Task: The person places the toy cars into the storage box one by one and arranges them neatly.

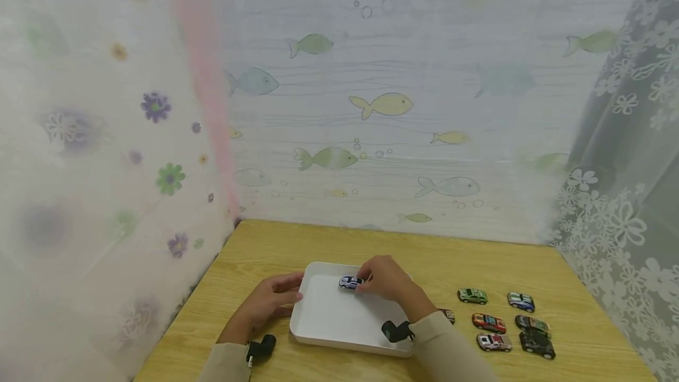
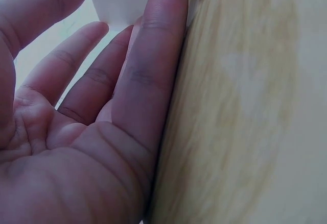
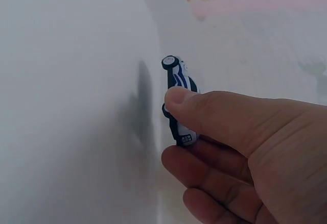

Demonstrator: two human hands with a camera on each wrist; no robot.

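Note:
Between thumb and fingers, my right hand [image 1: 386,279] pinches a white-and-blue toy car [image 3: 180,101] by its rear end. In the head view the car overlaps the far part of a white tray [image 1: 339,317]; in the right wrist view its wheels face the tray floor, with a shadow beside them. At the tray's left side is my left hand [image 1: 267,300], fingers extended, thumb tip right at the rim. The left wrist view shows that palm with its edge along the wooden tabletop [image 2: 225,101].
Right of the tray stand several toy cars, among them a green one [image 1: 472,296], a red one [image 1: 489,323] and a black one [image 1: 537,344]. Another car [image 1: 448,315] is partly hidden by my right forearm. A fish-print curtain [image 1: 382,193] hangs behind the table.

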